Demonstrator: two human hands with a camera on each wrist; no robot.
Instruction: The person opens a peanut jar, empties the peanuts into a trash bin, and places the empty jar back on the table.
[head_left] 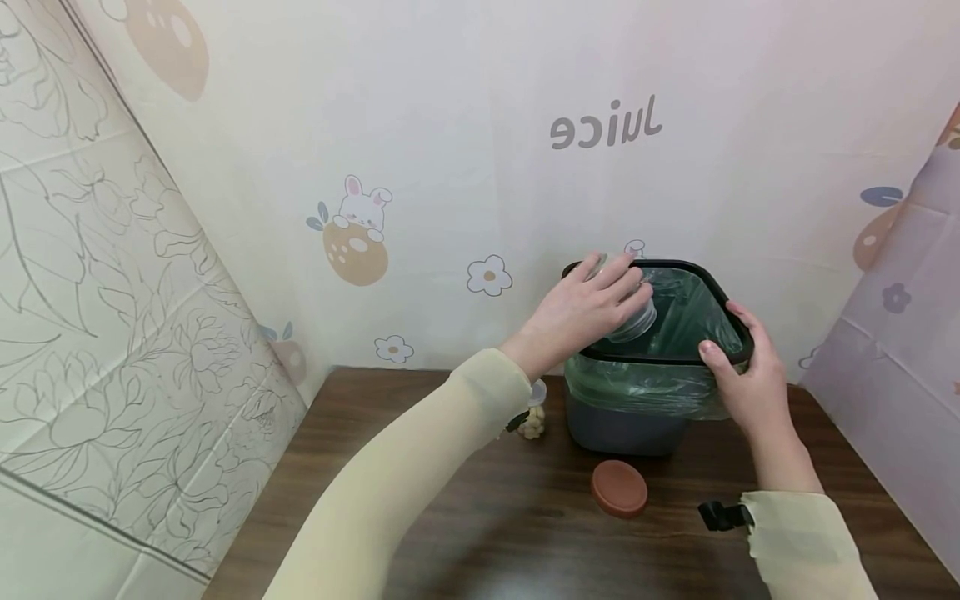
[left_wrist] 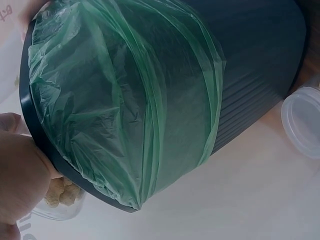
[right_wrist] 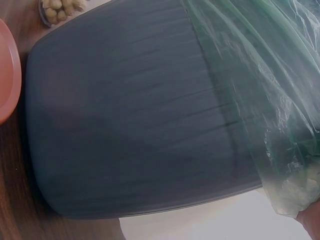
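My left hand (head_left: 592, 304) grips a clear jar (head_left: 634, 325) from above, tilted with its threaded mouth over the bin's opening. In the left wrist view, tan chunks (left_wrist: 65, 192) show inside the jar, beside the fingers. The grey trash bin (head_left: 622, 429) has a black rim and a green plastic bag (head_left: 645, 385) folded over it. With thumb and fingers, my right hand (head_left: 753, 387) holds the rim at the bin's right side. In the right wrist view, the bin wall and bag fill most of the picture and that hand is nearly hidden.
An orange-red round lid (head_left: 619, 488) lies on the brown wooden table (head_left: 487, 533) before the bin. Left of the bin stands a small clear container (right_wrist: 60, 10) of pale pieces, partly behind my left sleeve in the head view. A patterned wall covering (head_left: 465, 167) rises behind.
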